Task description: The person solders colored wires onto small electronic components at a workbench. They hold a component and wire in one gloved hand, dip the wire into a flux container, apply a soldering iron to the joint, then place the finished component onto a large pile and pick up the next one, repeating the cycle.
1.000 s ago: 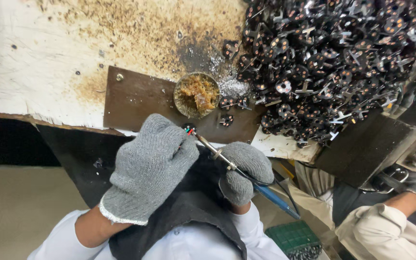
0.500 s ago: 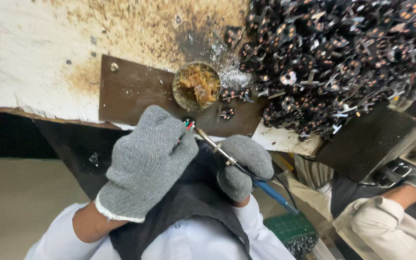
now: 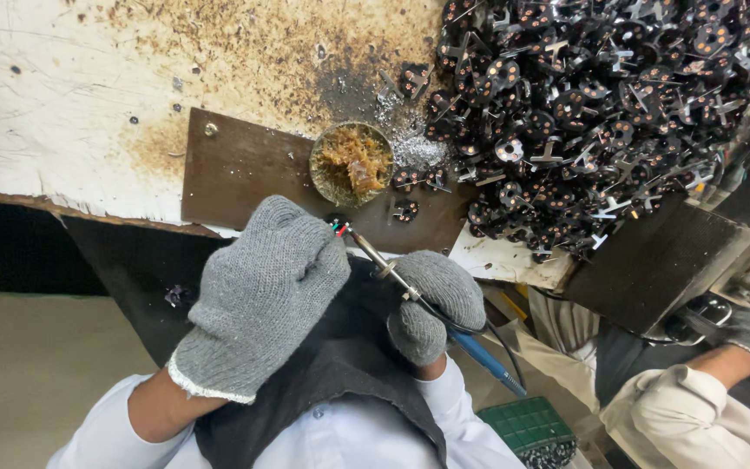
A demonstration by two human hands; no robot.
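Centre frame: gloved right hand (image 3: 434, 304) grips a soldering iron (image 3: 427, 308), left hand (image 3: 262, 300) pinches coloured wires (image 3: 338, 227); a slip could scorch the glove.

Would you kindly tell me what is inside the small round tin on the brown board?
The round tin holds a lumpy amber-brown paste, heaped unevenly and crusted at the rim. Its bottom is covered by the paste, so nothing beneath shows. It sits on the brown board.
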